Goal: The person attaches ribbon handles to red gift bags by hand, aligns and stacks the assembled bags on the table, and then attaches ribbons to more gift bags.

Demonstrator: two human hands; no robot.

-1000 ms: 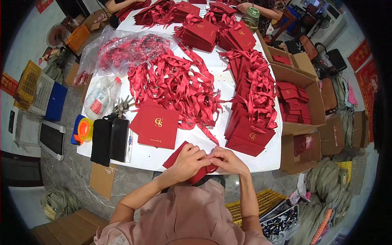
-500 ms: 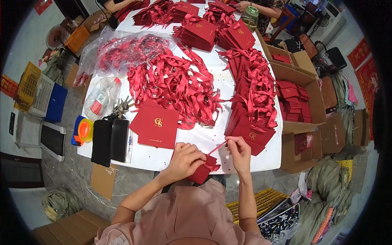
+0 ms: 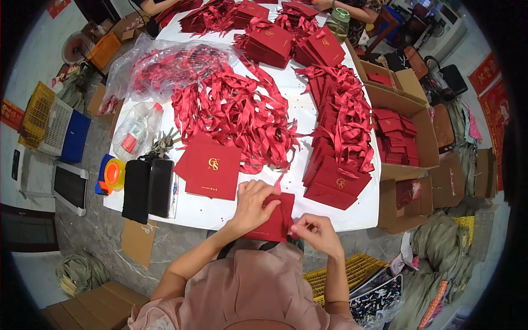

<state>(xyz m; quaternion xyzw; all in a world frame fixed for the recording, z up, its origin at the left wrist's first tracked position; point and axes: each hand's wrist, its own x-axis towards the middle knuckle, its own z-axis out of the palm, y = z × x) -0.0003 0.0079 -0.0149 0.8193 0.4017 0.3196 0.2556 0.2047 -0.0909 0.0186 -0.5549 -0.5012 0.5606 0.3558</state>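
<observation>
At the table's near edge, a small red paper bag [image 3: 278, 220] lies in front of me. My left hand [image 3: 253, 206] is closed on its upper left part, thumb across the front. A pink-red ribbon [image 3: 279, 180] sticks up past the bag's top edge. My right hand [image 3: 318, 234] is pinched at the bag's right side; what sits between its fingertips is too small to make out. Just left of my hands are flat red bags [image 3: 214, 170] with gold lettering. Beyond them spreads a heap of loose red ribbons [image 3: 236, 115].
A row of red bags with ribbon handles [image 3: 341, 126] runs along the right, beside cardboard boxes [image 3: 407, 132]. At left are a phone [image 3: 161, 190], a black pouch [image 3: 136, 190], tape rolls [image 3: 114, 175] and a plastic bag [image 3: 135, 132]. Other people's arms show at the far end.
My right hand has dropped from the stretched ribbon down to the bag's right side. The bag now lies flatter and shows more; my left hand has shifted slightly up.
</observation>
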